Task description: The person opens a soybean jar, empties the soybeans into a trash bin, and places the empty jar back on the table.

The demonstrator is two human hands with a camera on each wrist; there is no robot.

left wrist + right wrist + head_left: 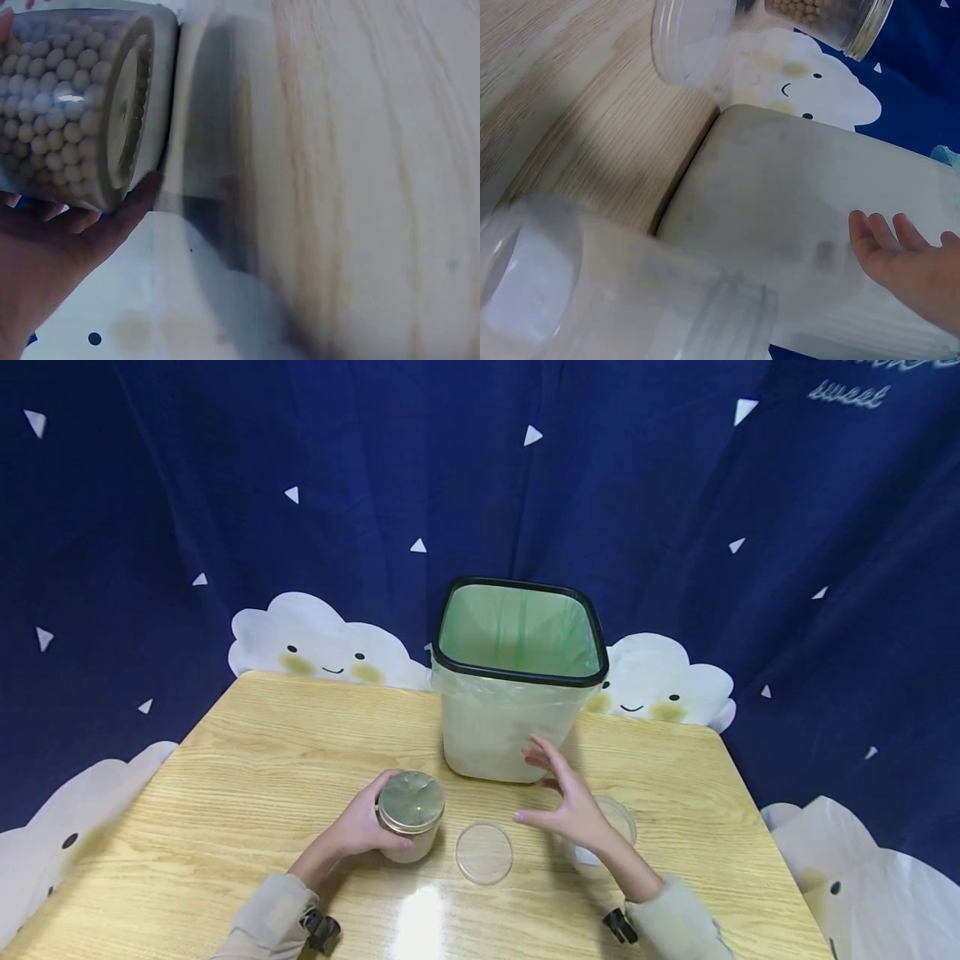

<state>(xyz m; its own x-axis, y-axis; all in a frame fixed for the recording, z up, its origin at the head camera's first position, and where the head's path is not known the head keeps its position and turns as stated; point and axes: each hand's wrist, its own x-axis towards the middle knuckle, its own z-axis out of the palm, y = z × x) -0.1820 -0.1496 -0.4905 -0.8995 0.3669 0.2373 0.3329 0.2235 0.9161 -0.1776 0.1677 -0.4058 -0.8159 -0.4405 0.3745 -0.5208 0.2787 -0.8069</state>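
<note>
My left hand (369, 822) grips a clear jar (408, 843) with a shiny silvery top, its thumb and fingers around the side. In the left wrist view this jar (56, 101) is packed with small beige balls. My right hand (573, 810) is raised in front of the bin, fingers spread and holding nothing; the right wrist view shows the same hand (915, 255) before the bin's pale wall. Beneath and beside the right forearm stands a clear jar (618, 818) with a white patch, partly hidden by the arm. Between the hands lies a clear, round, lid-like piece (484, 853).
A white bin (487, 735) with a black rim and a pale green liner stands at the back of the wooden table (300, 735). Behind it hangs a dark blue curtain (360, 460) with white clouds and triangles.
</note>
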